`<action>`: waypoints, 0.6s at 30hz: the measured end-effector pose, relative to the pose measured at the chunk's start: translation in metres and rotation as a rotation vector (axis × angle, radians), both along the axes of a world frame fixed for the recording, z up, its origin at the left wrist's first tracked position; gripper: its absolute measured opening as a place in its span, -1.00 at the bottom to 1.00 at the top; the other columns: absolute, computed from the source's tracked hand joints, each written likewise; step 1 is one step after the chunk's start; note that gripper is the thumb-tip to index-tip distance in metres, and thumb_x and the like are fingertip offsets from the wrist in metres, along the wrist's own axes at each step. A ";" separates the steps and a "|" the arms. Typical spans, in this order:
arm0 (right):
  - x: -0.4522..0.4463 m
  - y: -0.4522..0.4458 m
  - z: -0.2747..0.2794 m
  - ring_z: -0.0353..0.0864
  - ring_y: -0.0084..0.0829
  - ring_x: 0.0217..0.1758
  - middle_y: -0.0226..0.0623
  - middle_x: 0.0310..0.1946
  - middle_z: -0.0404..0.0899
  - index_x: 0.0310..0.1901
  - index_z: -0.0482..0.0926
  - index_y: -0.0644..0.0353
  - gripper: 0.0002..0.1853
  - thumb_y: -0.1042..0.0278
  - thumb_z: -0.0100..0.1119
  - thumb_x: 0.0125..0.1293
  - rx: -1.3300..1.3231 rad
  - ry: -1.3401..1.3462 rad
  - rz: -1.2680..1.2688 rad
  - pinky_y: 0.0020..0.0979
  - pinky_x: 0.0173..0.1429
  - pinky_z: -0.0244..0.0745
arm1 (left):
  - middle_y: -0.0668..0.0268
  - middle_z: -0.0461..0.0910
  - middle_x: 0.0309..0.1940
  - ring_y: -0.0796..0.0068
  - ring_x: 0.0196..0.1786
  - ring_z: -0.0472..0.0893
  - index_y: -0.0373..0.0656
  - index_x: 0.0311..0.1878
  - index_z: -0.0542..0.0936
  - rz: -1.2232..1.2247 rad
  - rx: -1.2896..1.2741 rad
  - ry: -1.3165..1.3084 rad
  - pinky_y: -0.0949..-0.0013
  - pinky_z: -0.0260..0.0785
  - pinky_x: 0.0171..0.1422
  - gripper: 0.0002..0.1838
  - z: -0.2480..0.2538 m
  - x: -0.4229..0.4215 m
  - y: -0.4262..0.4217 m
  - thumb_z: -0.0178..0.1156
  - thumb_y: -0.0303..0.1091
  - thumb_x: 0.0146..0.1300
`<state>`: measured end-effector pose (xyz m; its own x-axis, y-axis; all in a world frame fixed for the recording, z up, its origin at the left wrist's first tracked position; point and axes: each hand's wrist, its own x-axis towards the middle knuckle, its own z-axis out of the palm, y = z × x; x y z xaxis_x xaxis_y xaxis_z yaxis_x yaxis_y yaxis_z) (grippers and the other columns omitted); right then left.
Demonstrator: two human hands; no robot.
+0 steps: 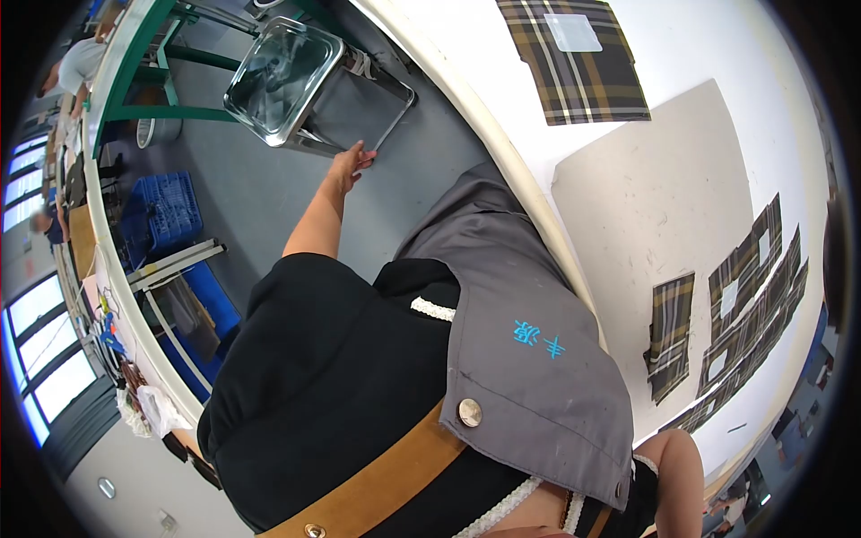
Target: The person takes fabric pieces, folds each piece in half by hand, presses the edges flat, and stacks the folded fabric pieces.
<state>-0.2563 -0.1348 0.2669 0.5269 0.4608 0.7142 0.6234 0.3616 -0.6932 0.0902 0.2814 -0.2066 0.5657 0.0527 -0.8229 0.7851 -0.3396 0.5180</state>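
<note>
My left hand (352, 167) reaches down over the floor, its fingers closed on the lower leg end of a metal stool (285, 79). The stool has a shiny square seat and thin metal legs, with the seat facing up and left. My right hand is out of view; only part of the bent right arm shows at the lower right. On the white table (682, 45) lies a large plaid fabric piece (614, 90) with a pale patch on it. A grey sheet (655, 170) is beside it, with a smaller plaid piece (670, 336) and several more plaid pieces (740, 278) further right.
The white table's padded edge (466, 99) runs along my apron. A green metal frame (188, 114) stands beyond the stool. Blue crates (170, 211) and a long table edge (139, 336) are at the left. Other people (82, 65) are at the far left.
</note>
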 end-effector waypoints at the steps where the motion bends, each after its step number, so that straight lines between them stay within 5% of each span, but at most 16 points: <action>1: 0.001 0.000 -0.001 0.53 -0.58 -0.55 -0.47 -0.53 0.58 -0.31 0.62 0.08 -0.91 0.42 0.11 0.27 0.001 -0.002 -0.001 -0.52 -0.37 0.45 | 0.22 0.66 0.12 0.41 0.19 0.48 -0.03 -0.02 0.72 0.024 -0.025 0.007 0.04 0.16 0.45 -0.65 0.007 -0.004 -0.005 0.31 -0.01 0.28; 2: 0.001 -0.001 -0.001 0.53 -0.58 -0.55 -0.47 -0.52 0.58 -0.30 0.62 0.08 -0.91 0.42 0.11 0.27 0.002 -0.002 -0.002 -0.52 -0.37 0.45 | 0.31 0.65 0.16 0.41 0.28 0.43 0.08 -0.06 0.73 0.038 -0.023 0.016 -0.06 0.09 0.48 -0.61 -0.017 -0.002 0.001 0.35 0.16 0.26; 9: 0.000 -0.004 -0.001 0.53 -0.57 -0.54 -0.46 -0.51 0.58 -0.29 0.62 0.09 -0.91 0.42 0.11 0.27 0.004 0.008 -0.013 -0.52 -0.36 0.46 | 0.26 0.44 0.40 0.20 0.48 0.28 0.05 0.04 0.72 0.152 -0.211 0.257 -0.10 -0.06 0.58 -0.52 -0.041 0.007 0.017 0.47 0.11 0.15; 15: -0.004 -0.008 0.000 0.54 -0.57 -0.54 -0.45 -0.50 0.59 -0.28 0.62 0.11 -0.91 0.42 0.11 0.27 0.001 0.024 -0.029 -0.52 -0.36 0.46 | 0.24 0.65 0.17 0.22 0.38 0.46 0.12 0.00 0.73 0.058 0.277 -0.026 -0.14 0.03 0.55 -0.52 -0.050 -0.005 0.001 0.52 0.12 0.07; 18: -0.002 -0.010 -0.003 0.54 -0.57 -0.54 -0.44 -0.50 0.59 -0.28 0.62 0.11 -0.91 0.43 0.11 0.26 0.005 0.020 -0.033 -0.52 -0.36 0.46 | 0.06 0.48 0.36 0.08 0.54 0.28 -0.08 0.23 0.63 0.030 -0.066 0.034 -0.08 -0.03 0.61 -0.25 -0.019 -0.001 0.005 0.58 0.08 -0.01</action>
